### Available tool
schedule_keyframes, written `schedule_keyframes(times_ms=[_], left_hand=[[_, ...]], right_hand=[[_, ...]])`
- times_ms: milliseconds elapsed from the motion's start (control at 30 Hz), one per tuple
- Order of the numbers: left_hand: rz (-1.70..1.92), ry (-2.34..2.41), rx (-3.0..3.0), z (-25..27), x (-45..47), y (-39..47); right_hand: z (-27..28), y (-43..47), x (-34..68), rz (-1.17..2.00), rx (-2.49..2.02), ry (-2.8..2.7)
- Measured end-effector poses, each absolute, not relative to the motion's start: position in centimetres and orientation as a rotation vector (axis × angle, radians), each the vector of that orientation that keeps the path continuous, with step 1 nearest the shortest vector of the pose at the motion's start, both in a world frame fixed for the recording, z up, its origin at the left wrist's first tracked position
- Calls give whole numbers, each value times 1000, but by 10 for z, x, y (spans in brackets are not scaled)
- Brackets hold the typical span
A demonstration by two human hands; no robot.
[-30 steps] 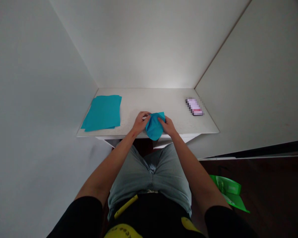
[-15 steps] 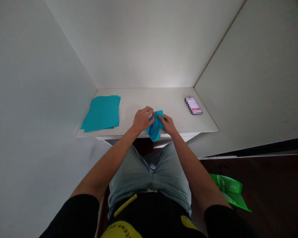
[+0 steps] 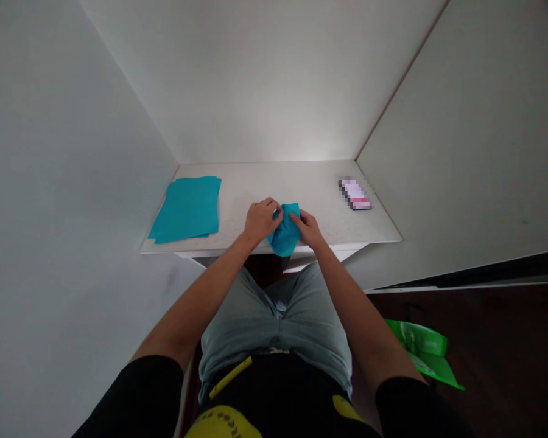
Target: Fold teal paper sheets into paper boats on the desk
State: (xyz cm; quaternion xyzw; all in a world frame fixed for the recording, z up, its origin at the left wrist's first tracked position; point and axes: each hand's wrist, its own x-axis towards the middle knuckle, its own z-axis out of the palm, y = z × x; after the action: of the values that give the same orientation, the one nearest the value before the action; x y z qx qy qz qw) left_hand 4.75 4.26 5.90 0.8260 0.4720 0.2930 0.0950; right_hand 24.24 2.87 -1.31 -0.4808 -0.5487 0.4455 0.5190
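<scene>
Between my hands, above the front edge of the white table, is a partly folded sheet of blue paper (image 3: 284, 240). My left hand (image 3: 261, 220) pinches its upper left part between thumb and fingers. On the other side, my right hand (image 3: 309, 229) grips the paper's right edge, its thumb lying on top and the fingers behind. The paper's lower part bulges out toward me below the hands. How its inner folds run is too small to make out.
Flat blue sheets (image 3: 187, 210) lie stacked at the left of the white table (image 3: 256, 176). A phone (image 3: 355, 193), blurred by pixels, rests at the right. Walls enclose the table's back and sides. A green bag-like item (image 3: 427, 350) is on the dark floor.
The lower part of the blue paper has drawn up slightly and looks wider and rounder. Both hands keep their hold at nearly the same place.
</scene>
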Motion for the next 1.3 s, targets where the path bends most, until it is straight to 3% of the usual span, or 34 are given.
schedule_keyframes(times_ms=[367, 800, 1067, 1300], left_hand=[[1245, 1414, 1316, 58, 38, 69], [1303, 1718, 1438, 24, 16, 67], [1361, 1663, 1466, 31, 7, 63], [1407, 1716, 1443, 39, -19, 75]], right_hand=[[-16, 31, 245, 929, -1196, -1239], [-10, 28, 244, 1021, -1183, -1127], [1, 23, 241, 1076, -1178, -1089], [20, 26, 250, 940, -1197, -1164]])
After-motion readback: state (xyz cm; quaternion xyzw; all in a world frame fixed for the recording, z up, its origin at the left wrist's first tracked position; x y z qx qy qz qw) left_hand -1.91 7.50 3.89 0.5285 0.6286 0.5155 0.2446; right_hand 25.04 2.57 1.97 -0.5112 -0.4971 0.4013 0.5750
